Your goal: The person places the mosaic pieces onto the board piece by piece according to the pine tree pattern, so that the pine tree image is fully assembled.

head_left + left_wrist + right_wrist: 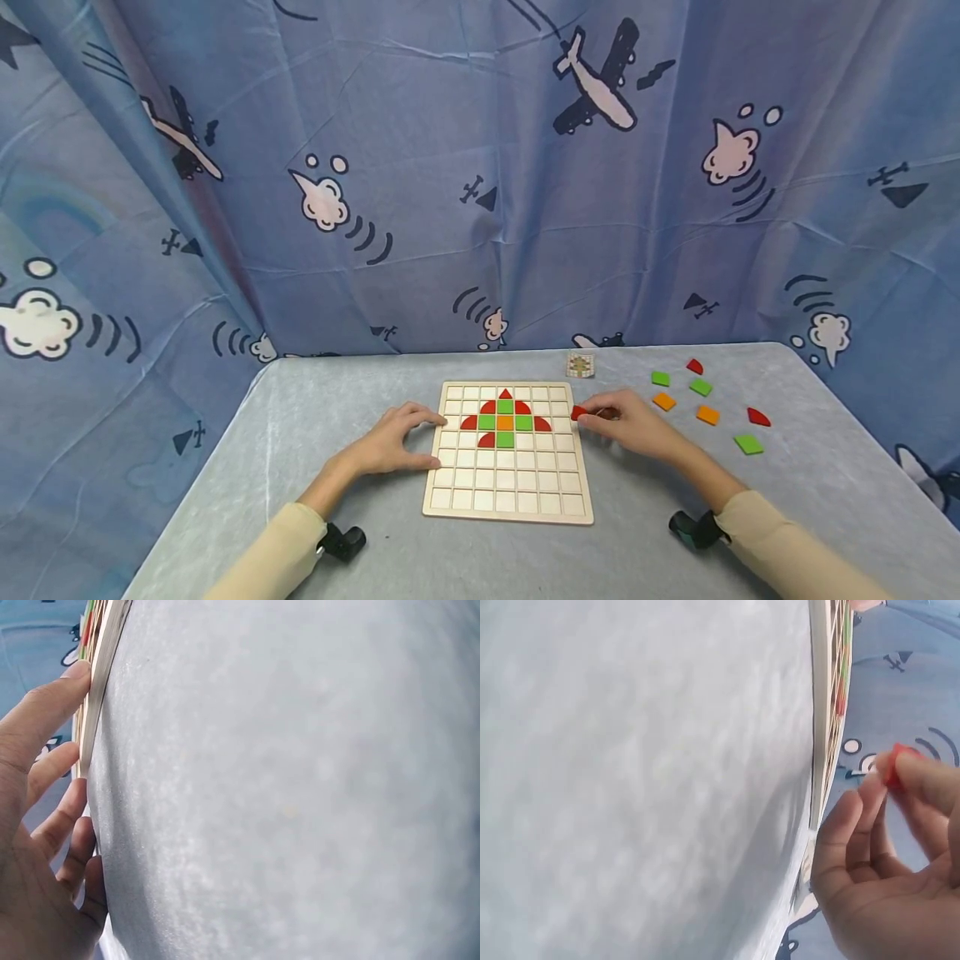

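"Two pale sleeves (273,546) are seen nearest. What pose is taken beyond them?"

"The left hand (386,443) is laid with its digits spread, thumb and forefinger tips set against the left edge of a wooden board (506,518). Across from it, a red piece (577,412) is pinched between thumb and fingertip of the right hand (630,423), whose other fingers are loosely bent."

"Where exactly is that piece?"

"It is held at the board's right edge, past the middle; whether the two are touching cannot be told."

"And room for moving?"

"Grey tabletop (405,558) is left between the sleeves, up to the board's near edge. Plain squares (506,481) are shown across its near half, with a red and green pattern (506,407) laid farther up, around an orange square (506,422). Rightward, passage is tighter: an orange tile (663,402) is found near the right hand, and other loose tiles (748,444) are scattered beyond."

"Farthest off?"

"A small card (580,365) is set near the tabletop's far edge, and a blue curtain (420,283) is hung behind."
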Available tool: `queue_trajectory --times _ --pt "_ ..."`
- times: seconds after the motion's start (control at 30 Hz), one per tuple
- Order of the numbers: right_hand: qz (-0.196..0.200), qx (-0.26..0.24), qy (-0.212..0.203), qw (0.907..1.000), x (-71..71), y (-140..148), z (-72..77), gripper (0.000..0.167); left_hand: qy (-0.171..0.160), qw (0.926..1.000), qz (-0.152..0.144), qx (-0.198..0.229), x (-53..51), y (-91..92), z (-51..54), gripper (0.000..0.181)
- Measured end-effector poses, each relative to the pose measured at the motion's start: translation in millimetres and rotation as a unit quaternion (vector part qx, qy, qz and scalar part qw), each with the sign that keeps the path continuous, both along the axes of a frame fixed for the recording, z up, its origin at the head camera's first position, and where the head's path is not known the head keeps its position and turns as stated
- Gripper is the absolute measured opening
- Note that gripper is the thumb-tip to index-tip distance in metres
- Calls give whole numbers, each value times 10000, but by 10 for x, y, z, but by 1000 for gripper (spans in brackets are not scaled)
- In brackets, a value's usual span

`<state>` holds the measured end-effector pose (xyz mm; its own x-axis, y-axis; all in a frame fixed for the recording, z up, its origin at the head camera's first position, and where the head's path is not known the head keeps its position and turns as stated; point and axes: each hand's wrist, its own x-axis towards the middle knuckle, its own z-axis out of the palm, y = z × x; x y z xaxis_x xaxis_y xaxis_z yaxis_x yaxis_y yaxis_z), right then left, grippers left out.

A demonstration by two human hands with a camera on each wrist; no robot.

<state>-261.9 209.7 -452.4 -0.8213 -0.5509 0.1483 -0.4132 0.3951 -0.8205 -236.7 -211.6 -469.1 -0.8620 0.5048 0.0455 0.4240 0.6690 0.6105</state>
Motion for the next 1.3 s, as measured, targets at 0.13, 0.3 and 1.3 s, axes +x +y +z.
queue_trajectory --times 0.13,0.3,1.3 --pt "-82 128 -41 9999 30 -71 12 23 -14 10000 9 1 -2 2 6 63" --pt "-92 174 77 9998 48 -139 -1 15 -2 10000 16 -5 0 1 4 63" --pt "-401 204 -342 9984 147 -737 -19 8 5 10000 30 -7 10 7 4 63"
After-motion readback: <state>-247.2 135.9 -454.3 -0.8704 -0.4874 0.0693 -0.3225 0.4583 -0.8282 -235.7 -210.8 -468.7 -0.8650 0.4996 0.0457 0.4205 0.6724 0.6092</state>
